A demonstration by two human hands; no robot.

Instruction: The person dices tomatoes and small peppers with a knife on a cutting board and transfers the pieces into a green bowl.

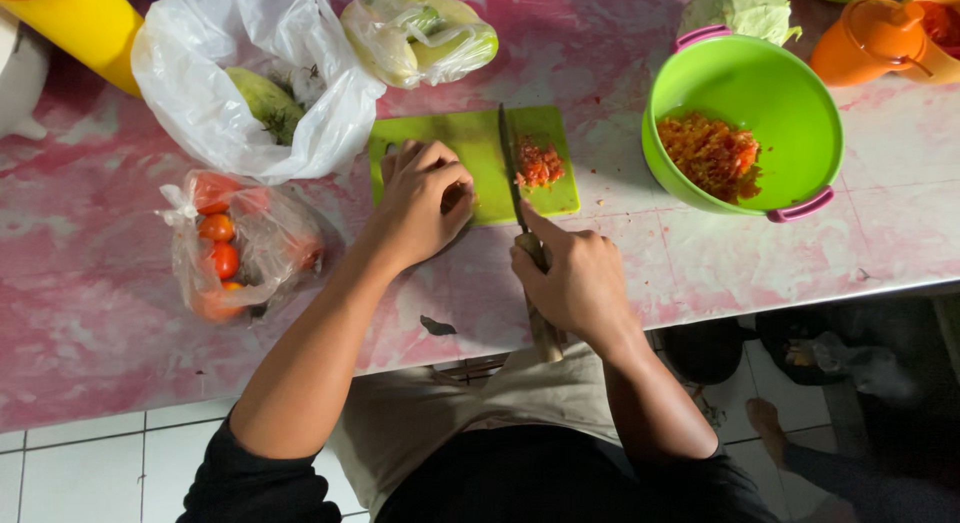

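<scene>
Gripping wood-handled knife (520, 198) w/ right hand (575, 278) | left hand (425, 198) on flat green board (480, 148)

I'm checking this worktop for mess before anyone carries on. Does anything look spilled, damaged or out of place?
Little stands out. A small dark chip or scrap marks the pink counter near its front edge, between the person's arms. The chopped red bits stay on the green cutting board, none spilled. The green bowl sits upright.

Your pink marbled counter (640, 73) carried a green cutting board (470, 148), a green bowl (790, 103) with pink handles, a clear bag of tomatoes (235, 248), two bags of green produce, a cabbage (740, 8) and an orange jug (870, 38)
</scene>
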